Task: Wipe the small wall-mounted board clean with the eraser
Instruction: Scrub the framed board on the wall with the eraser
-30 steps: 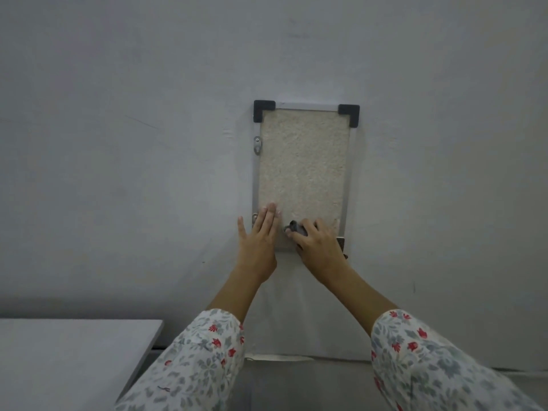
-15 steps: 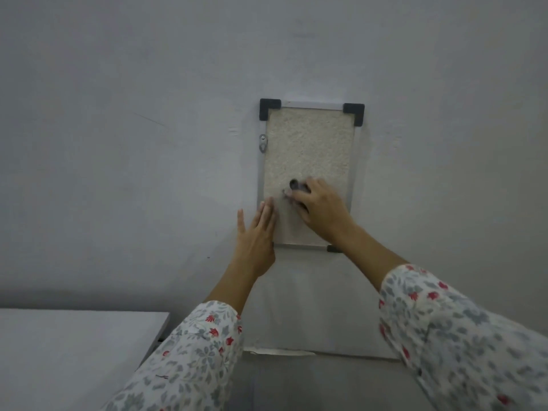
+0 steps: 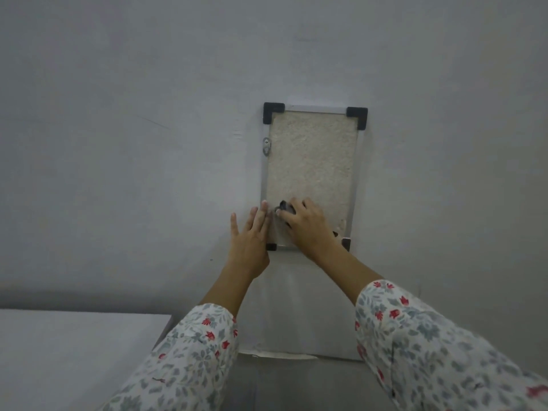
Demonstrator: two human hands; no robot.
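A person's right hand [image 3: 308, 226] grips the dark eraser [image 3: 284, 207] against the lower left of the wall-mounted board [image 3: 311, 161], while the left hand [image 3: 249, 237], fingers straight, presses the frame's lower-left edge, apparently steadying it.

Your board [image 3: 311, 161] shows a speckled beige face, a silver frame and black corner caps. Your eraser [image 3: 285, 207] is dark grey. Your sleeves [image 3: 430, 345] are white with a grey-blue leaf and red flower print. The wall [image 3: 148, 143] is plain pale grey.
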